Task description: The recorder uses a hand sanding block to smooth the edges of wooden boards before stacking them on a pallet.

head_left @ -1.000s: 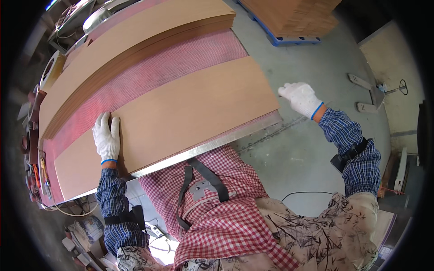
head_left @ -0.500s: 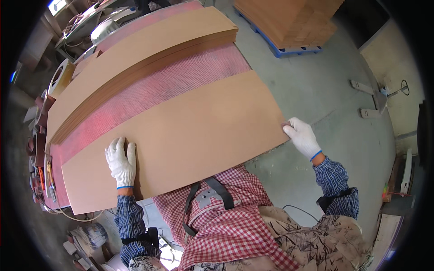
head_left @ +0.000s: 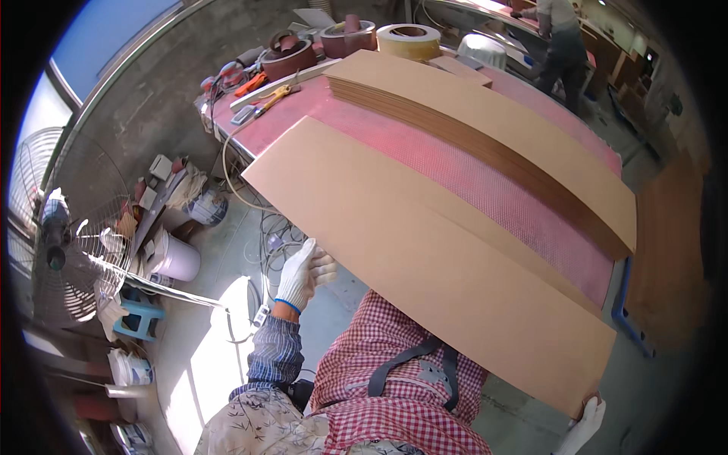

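Note:
A long, thin brown board (head_left: 425, 258) lies slantwise over the near side of the pink-topped table (head_left: 296, 114), its near edge jutting out over my apron. Along its far side shows the edge of what looks like another board beneath. My right hand (head_left: 586, 430), in a white knit glove, grips the board's near right corner; the picture's rim partly hides it. Beside the near left edge is my left hand (head_left: 305, 273), also gloved, fingers stretched out and open; whether the tips touch the board I cannot tell. A stack of similar boards (head_left: 485, 129) lies farther back.
Rolls of brown abrasive (head_left: 290, 61), a yellow tape roll (head_left: 409, 42) and an orange-handled tool (head_left: 274, 97) sit at the table's far left. Cables (head_left: 265, 235) trail on the floor. A caged fan (head_left: 76, 235) and blue stool (head_left: 139, 313) stand left. Another person (head_left: 561, 49) stands behind.
My view has swung left. My left hand has gone from lying on the board to beside its near edge. The board has turned, with my right hand still at its right end.

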{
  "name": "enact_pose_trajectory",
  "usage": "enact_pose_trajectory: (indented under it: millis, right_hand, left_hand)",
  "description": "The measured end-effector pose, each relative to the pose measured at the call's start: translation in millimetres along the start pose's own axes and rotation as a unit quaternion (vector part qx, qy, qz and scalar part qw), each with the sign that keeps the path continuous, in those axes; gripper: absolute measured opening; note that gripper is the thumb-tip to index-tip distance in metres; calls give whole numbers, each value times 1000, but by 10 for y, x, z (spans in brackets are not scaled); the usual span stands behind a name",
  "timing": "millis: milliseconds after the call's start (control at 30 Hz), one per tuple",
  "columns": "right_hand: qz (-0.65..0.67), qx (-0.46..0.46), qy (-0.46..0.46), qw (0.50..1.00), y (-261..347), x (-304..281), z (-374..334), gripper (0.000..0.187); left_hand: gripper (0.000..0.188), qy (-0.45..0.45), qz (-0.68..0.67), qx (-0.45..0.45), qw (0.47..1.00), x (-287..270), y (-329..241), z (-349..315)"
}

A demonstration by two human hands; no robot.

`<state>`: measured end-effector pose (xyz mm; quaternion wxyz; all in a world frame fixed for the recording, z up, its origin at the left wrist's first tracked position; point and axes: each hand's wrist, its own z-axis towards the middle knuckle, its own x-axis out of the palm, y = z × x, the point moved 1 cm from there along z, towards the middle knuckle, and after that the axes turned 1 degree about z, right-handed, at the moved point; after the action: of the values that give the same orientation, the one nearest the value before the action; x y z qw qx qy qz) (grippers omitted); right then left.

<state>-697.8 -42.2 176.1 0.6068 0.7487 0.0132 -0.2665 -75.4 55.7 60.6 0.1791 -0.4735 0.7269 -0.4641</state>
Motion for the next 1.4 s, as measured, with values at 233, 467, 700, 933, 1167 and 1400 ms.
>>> enact_pose_trajectory:
  millis: [233, 467, 700, 933, 1167, 1400]
  right_hand:
    - [-40, -1, -11, 999, 354, 93, 80, 32]
    - [-31, -118, -73, 990, 589, 154, 192, 39]
    - [-51, -243, -96, 964, 463, 285, 1598, 38]
    - [-137, -284, -169, 934, 727, 861, 3035, 40]
    - [-233, -265, -146, 924, 665, 1717, 3305, 41]
    - [-285, -233, -208, 906, 677, 1888, 3299, 42]
  left_hand:
    - [23, 103, -69, 26, 992, 235, -219, 1]
    - [30, 135, -79, 146, 977, 736, -689, -233]
    - [28, 288, -70, 149, 943, 1874, -1208, 582]
    - [28, 287, -76, 93, 950, 2956, -1174, 1431]
    - [30, 212, 116, 39, 969, 3006, -1333, 1756]
    - [30, 146, 210, 23, 967, 3043, -1637, 1935]
